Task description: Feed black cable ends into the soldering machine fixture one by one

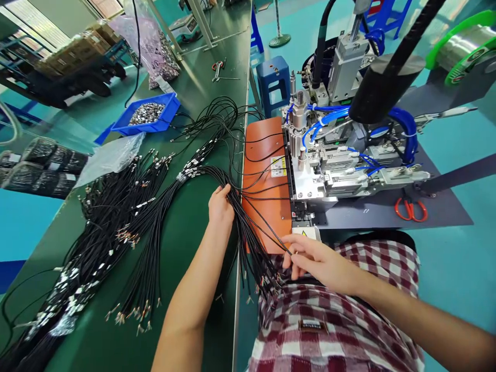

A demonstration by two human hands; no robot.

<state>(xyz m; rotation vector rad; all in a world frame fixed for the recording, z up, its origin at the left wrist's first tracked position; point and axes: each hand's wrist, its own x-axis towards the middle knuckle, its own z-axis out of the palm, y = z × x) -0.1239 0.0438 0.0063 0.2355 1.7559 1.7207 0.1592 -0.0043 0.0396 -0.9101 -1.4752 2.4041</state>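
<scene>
My left hand is closed around a bundle of thin black cables at the table's edge. Their stripped ends, with coloured wires showing, hang down over my lap. My right hand pinches a single black cable between thumb and fingers, drawn a little apart from the bundle. Several cables run across an orange plate to the front of a metal machine with blue air tubes. A tied cable bundle lies left of my left hand on the green table.
Heaped black cables cover the table's left side. Behind them are a blue tray of small metal parts and a plastic bag. Red-handled scissors lie right of the machine. A blue stool stands beyond it.
</scene>
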